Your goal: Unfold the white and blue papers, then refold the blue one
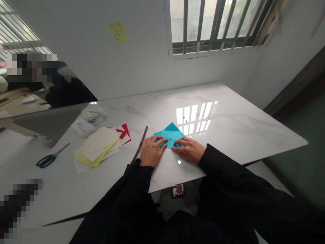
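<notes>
A sheet of blue folding paper (170,130) lies on the white table in front of me, folded, with one pointed corner facing away. A small raised fold shows near its front edge, between my hands. My left hand (151,149) rests on the paper's left side with its fingers stretched out and the thumb by the front edge. At the right front edge my right hand (190,149) has its fingers bent together, the thumb and index finger closed on the paper. Some of the paper is hidden under the fingers. A thin brown stick (139,147) lies just left of my left hand.
To the left, cream and yellow paper sheets (101,144) lie in a loose pile, beside red paper cutouts (124,132). Black-handled scissors (50,158) lie farther left. Behind the pile sits a white box with a coiled cable (92,116). The table's edge (177,184) runs close before me.
</notes>
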Available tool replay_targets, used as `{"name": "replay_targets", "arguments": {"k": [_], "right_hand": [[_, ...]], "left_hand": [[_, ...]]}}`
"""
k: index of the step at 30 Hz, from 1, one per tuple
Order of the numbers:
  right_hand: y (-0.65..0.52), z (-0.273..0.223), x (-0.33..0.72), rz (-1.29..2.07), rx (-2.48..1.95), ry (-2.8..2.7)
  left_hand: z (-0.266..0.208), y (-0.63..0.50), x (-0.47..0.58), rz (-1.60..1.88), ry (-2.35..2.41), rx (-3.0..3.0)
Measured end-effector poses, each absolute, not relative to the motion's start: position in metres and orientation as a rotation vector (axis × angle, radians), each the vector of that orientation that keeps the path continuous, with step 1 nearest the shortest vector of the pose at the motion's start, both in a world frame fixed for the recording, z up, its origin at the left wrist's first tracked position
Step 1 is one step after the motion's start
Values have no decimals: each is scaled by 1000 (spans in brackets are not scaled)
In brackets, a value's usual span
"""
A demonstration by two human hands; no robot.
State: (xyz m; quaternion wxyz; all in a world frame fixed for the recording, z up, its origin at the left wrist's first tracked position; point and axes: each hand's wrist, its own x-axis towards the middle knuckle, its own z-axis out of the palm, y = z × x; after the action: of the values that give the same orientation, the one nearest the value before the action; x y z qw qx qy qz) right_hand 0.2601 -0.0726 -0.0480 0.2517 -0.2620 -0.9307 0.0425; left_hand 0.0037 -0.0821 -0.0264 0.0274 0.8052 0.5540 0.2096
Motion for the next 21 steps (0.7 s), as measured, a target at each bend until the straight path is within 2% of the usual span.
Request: {"name": "replay_targets", "arguments": {"k": [7,15,21], "right_hand": [[-92,-37,247,112,-802,-2541],[-94,-20,247,397,-598,-2465],[-50,-21,306,316,-1046,-2217]], "left_hand": [[-25,-82,8,654,1688,2571],[-19,-78,5,607,1502,2528],[-15,-80,8,579,1483,2541]]}}
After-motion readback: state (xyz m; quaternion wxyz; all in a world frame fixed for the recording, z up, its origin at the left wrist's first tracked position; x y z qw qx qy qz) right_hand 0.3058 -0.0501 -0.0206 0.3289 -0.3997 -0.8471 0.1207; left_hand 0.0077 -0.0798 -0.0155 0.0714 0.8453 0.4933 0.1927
